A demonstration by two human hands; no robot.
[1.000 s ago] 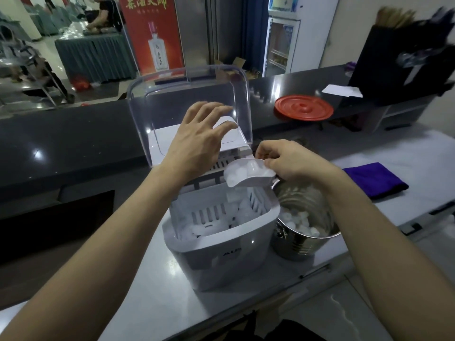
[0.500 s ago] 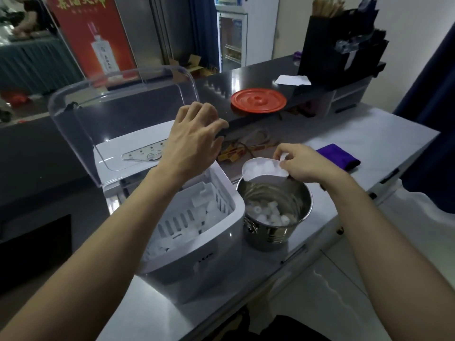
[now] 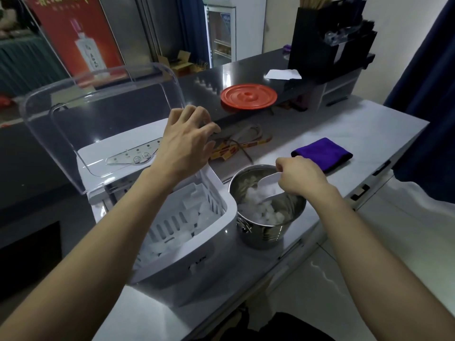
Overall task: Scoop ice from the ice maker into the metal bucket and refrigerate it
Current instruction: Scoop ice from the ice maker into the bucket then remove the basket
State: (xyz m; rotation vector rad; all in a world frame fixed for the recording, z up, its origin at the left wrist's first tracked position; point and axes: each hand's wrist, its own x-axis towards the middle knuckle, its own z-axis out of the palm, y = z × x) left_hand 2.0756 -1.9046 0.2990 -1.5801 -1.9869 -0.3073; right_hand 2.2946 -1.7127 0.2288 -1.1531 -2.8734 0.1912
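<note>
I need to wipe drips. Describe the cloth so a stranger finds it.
On the pale counter, find the white ice maker and the metal bucket beside it. Beyond the bucket lies the folded cloth, the only purple thing on that counter.

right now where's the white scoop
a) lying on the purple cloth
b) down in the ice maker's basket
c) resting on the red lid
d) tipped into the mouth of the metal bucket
D: the right hand grips the white scoop tilted inside the rim of the metal bucket, with ice piled just below it.
</note>
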